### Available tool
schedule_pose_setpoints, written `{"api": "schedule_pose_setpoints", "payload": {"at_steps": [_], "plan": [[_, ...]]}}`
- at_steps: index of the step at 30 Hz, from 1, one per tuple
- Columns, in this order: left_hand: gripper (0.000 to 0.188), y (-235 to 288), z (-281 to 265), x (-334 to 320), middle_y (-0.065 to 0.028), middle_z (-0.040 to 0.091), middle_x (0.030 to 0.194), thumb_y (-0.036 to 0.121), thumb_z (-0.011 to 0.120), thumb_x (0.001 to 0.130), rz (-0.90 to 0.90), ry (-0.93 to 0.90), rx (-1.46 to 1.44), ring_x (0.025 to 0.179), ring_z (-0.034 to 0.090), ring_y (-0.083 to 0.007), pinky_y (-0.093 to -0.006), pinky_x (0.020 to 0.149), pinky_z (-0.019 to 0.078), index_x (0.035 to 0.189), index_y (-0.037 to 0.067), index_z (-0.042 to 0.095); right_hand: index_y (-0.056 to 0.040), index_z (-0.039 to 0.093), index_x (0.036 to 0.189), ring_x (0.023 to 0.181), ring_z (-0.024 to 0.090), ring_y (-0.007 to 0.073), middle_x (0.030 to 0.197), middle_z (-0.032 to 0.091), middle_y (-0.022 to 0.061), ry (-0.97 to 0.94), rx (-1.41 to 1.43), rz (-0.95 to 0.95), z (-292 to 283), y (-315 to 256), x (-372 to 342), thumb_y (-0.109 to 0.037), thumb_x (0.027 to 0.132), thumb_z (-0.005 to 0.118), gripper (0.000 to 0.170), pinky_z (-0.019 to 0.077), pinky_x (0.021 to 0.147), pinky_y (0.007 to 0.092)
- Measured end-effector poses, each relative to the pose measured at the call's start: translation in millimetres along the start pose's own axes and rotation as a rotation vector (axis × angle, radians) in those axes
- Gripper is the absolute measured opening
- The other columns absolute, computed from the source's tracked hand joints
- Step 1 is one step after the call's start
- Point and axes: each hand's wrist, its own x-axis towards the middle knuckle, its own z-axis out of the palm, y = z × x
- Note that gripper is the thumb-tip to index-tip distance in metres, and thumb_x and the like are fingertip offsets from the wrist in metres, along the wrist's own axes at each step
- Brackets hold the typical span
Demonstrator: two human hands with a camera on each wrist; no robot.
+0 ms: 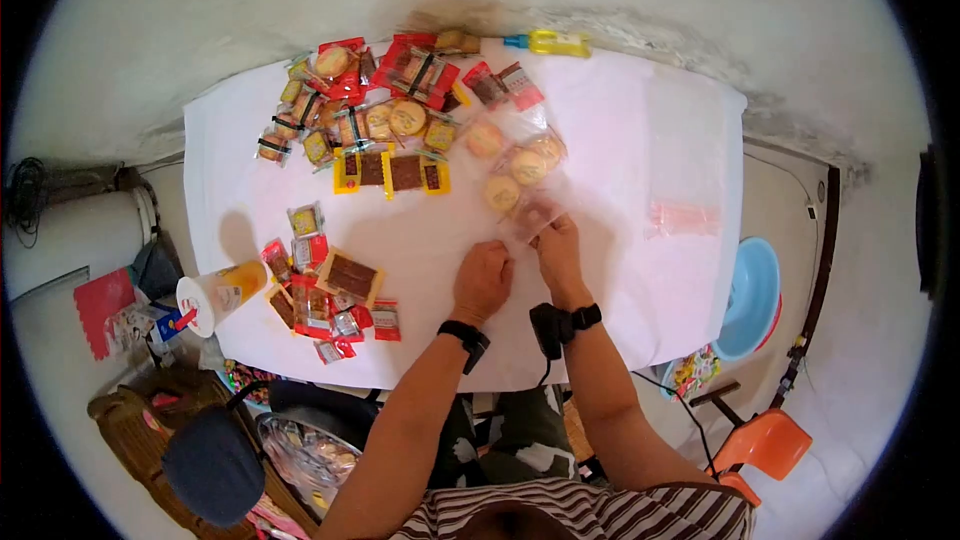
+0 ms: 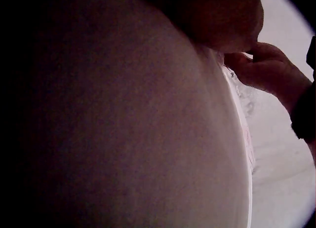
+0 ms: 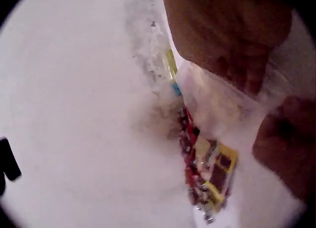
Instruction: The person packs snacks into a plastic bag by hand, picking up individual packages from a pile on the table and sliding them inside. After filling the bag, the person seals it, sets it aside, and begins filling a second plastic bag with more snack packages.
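Observation:
A clear plastic bag with several round pale cookies lies flat on the white-covered table. My right hand pinches the near end of this bag between thumb and fingers. Beside it, my left hand rests low over the cloth with its fingers curled, close to the bag's near edge. I cannot tell whether it grips the plastic. In the right wrist view the bag stretches below the right hand, with the left hand near its end. The left wrist view is mostly dark.
Wrapped cookies and snacks are heaped at the back left, a smaller group at the front left. A drink cup lies at the left edge. Flat clear bags lie on the right; a yellow bottle lies by the wall.

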Motion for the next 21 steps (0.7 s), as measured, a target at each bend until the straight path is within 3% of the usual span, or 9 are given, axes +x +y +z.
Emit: {"api": "schedule_pose_setpoints", "payload": {"at_steps": [2, 4, 5, 7, 11, 13, 17, 19, 21], "plan": [[0.019, -1, 0, 1, -0.0140, 0.054, 0.094, 0.004, 0.059, 0.077, 0.008, -0.041, -0.019, 0.084, 0.053, -0.0339, -0.0404, 0.075, 0.0452, 0.092, 0.006, 0.048, -0.0048, 0.050, 0.121, 0.095, 0.057, 0.0169, 0.112, 0.056, 0.0070, -0.029, 0.111, 0.009, 4, 2, 0, -0.013, 0.090, 0.053, 0.033, 0.0487, 0.077, 0.0316], [0.019, -2, 1, -1, -0.0138, 0.055, 0.095, 0.004, 0.059, 0.077, 0.002, -0.044, -0.017, 0.085, 0.053, -0.0337, -0.0403, 0.075, 0.0450, 0.093, 0.006, 0.048, -0.0080, 0.042, 0.128, 0.115, 0.048, 0.0239, 0.127, 0.048, 0.0100, -0.115, 0.588, 0.142, 14, -7, -6, -0.013, 0.090, 0.052, 0.040, 0.0450, 0.089, 0.0386], [0.019, -3, 1, -2, -0.0137, 0.055, 0.096, 0.004, 0.059, 0.077, -0.001, -0.047, -0.015, 0.086, 0.053, -0.0335, -0.0402, 0.076, 0.0449, 0.093, 0.006, 0.048, -0.0080, 0.042, 0.128, 0.115, 0.048, 0.0239, 0.127, 0.048, 0.0100, -0.127, 0.585, 0.150, 16, -5, -5, -0.013, 0.090, 0.052, 0.040, 0.0450, 0.089, 0.0386], [0.018, -2, 1, -1, -0.0134, 0.055, 0.096, 0.005, 0.058, 0.077, -0.015, -0.042, -0.018, 0.087, 0.053, -0.0332, -0.0400, 0.077, 0.0448, 0.093, 0.006, 0.048, -0.0109, 0.033, 0.136, 0.121, 0.043, 0.0257, 0.133, 0.042, 0.0107, -0.206, 0.890, 0.163, 17, -2, -1, -0.012, 0.091, 0.049, 0.048, 0.0410, 0.094, 0.0424], [0.015, 1, -3, 1, -0.0127, 0.055, 0.095, 0.007, 0.057, 0.079, -0.047, -0.084, -0.059, 0.088, 0.053, -0.0323, -0.0392, 0.078, 0.0450, 0.091, 0.005, 0.049, -0.0110, 0.036, 0.136, 0.122, 0.042, 0.0239, 0.136, 0.038, 0.0101, -0.254, 0.837, 0.124, 10, -7, -6, -0.011, 0.090, 0.049, 0.048, 0.0435, 0.091, 0.0396], [0.014, -1, -2, 2, -0.0128, 0.055, 0.093, 0.007, 0.057, 0.078, -0.043, -0.099, -0.051, 0.087, 0.053, -0.0321, -0.0393, 0.077, 0.0452, 0.089, 0.005, 0.049, -0.0061, 0.051, 0.122, 0.112, 0.050, 0.0230, 0.126, 0.048, 0.0099, -0.093, -0.340, -0.174, -6, -7, -27, -0.010, 0.089, 0.050, 0.033, 0.0458, 0.084, 0.0327], [0.014, 2, -4, 5, -0.0128, 0.054, 0.090, 0.008, 0.059, 0.077, -0.024, -0.042, -0.031, 0.084, 0.053, -0.0314, -0.0394, 0.075, 0.0457, 0.086, 0.004, 0.049, -0.0053, 0.054, 0.110, 0.100, 0.055, 0.0190, 0.112, 0.056, 0.0078, 0.066, -0.405, -0.073, -1, -32, -58, -0.013, 0.090, 0.050, 0.022, 0.0441, 0.082, 0.0314], [0.014, 3, -7, 7, -0.0128, 0.054, 0.090, 0.008, 0.059, 0.077, -0.031, -0.045, -0.047, 0.084, 0.053, -0.0316, -0.0395, 0.074, 0.0459, 0.086, 0.004, 0.049, -0.0024, 0.056, 0.097, 0.089, 0.057, 0.0167, 0.097, 0.059, 0.0059, 0.026, -0.603, -0.461, 18, -38, -52, -0.006, 0.086, 0.054, 0.012, 0.0456, 0.077, 0.0278], [0.014, 2, -7, 6, -0.0129, 0.055, 0.090, 0.008, 0.059, 0.076, -0.039, -0.049, -0.063, 0.083, 0.054, -0.0317, -0.0396, 0.074, 0.0460, 0.086, 0.004, 0.050, -0.0026, 0.059, 0.098, 0.089, 0.058, 0.0248, 0.093, 0.059, 0.0132, -0.086, -0.773, -0.580, 55, -58, -33, -0.007, 0.078, 0.062, 0.020, 0.0456, 0.079, 0.0314]]}}
